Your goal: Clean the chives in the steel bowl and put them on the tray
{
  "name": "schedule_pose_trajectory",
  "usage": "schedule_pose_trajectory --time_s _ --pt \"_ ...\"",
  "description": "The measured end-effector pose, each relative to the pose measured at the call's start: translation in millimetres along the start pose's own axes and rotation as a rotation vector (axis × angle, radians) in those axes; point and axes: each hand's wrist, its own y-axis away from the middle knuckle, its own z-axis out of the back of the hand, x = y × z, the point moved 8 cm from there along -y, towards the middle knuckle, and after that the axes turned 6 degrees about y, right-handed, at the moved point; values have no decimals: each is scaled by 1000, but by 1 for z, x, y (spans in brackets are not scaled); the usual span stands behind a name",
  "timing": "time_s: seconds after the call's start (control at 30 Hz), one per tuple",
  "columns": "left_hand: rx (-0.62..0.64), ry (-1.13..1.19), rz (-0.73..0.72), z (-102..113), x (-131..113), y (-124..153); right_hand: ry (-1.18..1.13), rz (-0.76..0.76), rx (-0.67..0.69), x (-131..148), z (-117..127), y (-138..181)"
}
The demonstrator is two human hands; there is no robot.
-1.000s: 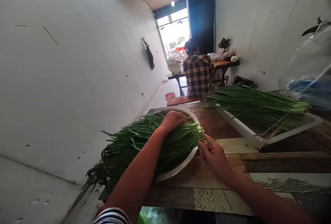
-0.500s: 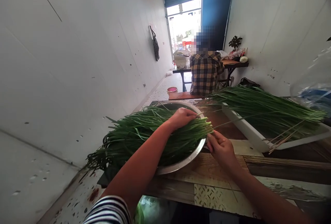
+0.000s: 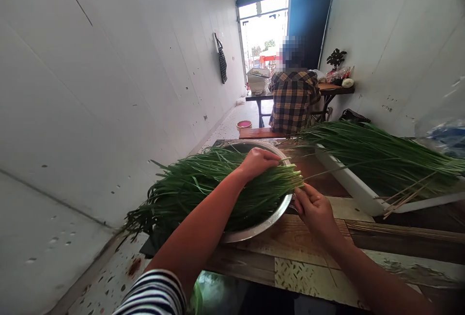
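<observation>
A large bunch of garlic chives [image 3: 203, 179] lies across a round metal basin [image 3: 254, 231], its long leaves hanging over the left rim and pale cut stems pointing right. On top of the bunch rests my left hand [image 3: 258, 162], its thumb and fingers closed on stems near the cut ends. My right hand [image 3: 315, 208] is beside the basin's right rim, thumb and forefinger pinched at the lower stem ends. Whether anything else sits in that pinch is hidden. A thin strand stretches right from the stem ends.
To the right, a white tray [image 3: 348, 179] holds more garlic chives [image 3: 378, 148], with several thin sticks [image 3: 409, 196] at its near corner. A clear plastic bag [image 3: 443, 131] stands behind. Ahead, a person in a plaid shirt [image 3: 294, 102] sits at another table.
The view has shifted slightly, so the scene sits a little further right. Both hands keep nearly the same hold at the stem ends.
</observation>
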Motion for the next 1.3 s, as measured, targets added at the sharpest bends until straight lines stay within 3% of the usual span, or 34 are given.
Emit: schedule_pose_trajectory --time_s 0.8,1.03,1.3 --pt "-19 -63 -55 -2 -7 2 -91 -19 -3 -4 -3 -1" --pt "213 -199 -180 -11 -36 14 -26 34 -5 4 -3 1" --pt "254 -42 -27 -2 -29 17 208 213 -58 17 2 5"
